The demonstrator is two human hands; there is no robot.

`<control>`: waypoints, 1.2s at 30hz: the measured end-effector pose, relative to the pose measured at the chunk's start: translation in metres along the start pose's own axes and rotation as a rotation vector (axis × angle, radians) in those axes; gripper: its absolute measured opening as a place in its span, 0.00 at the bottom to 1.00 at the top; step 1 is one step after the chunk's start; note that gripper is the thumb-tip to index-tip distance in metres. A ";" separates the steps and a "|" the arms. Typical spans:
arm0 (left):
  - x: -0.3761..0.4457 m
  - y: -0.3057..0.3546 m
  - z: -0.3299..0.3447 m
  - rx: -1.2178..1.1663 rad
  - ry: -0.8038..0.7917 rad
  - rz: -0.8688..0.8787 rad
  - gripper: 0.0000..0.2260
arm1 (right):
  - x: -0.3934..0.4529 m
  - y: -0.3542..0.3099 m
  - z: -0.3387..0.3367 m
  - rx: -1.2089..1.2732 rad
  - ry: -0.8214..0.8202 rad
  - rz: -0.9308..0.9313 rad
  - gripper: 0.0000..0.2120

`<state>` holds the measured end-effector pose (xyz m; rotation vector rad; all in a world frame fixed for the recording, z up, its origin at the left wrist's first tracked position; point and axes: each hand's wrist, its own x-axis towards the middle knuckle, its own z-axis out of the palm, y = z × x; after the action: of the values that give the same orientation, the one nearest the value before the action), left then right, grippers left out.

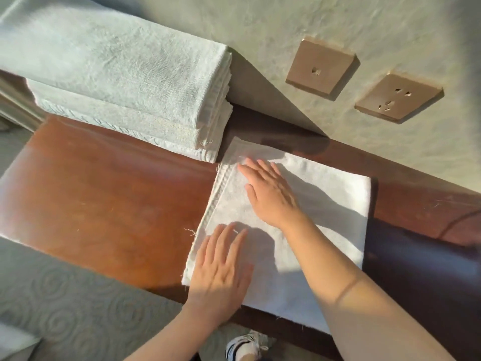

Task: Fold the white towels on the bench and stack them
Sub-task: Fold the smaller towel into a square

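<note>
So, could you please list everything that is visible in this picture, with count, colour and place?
folded towel: one, white, flat on the bench, under both hands.
towel stack: one pile of several folded towels, white, on the bench at the far left, against the wall.
bench: one, reddish-brown wood, along the wall.
wall sockets: two, bronze-brown, on the wall above the bench.
wall: grey-green, behind the bench.
carpet: grey with swirl pattern, on the floor before the bench.
shoe: one, white with dark stripes, bottom edge.
left hand: flat on the towel's near left part.
right hand: flat on the towel's far part.
</note>
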<state>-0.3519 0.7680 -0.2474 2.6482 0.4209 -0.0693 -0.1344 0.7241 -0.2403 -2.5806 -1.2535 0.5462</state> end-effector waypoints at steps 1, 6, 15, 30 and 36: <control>-0.002 -0.004 0.002 0.059 -0.026 0.025 0.26 | 0.002 0.005 0.002 -0.027 -0.032 0.000 0.24; 0.024 -0.036 -0.012 0.261 -0.140 0.120 0.29 | -0.030 0.030 0.011 -0.021 0.023 0.298 0.26; 0.136 -0.035 -0.028 0.441 -0.090 0.112 0.34 | -0.125 0.049 0.009 -0.119 0.153 0.825 0.26; 0.210 0.000 -0.022 0.072 0.055 0.077 0.13 | -0.103 0.108 -0.023 -0.017 0.347 0.782 0.25; 0.223 -0.009 -0.054 0.021 0.116 0.171 0.10 | -0.105 0.114 -0.032 -0.054 0.415 0.805 0.19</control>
<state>-0.1431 0.8622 -0.2295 2.7056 0.2304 0.1343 -0.0994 0.5707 -0.2269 -2.9605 -0.0728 0.0678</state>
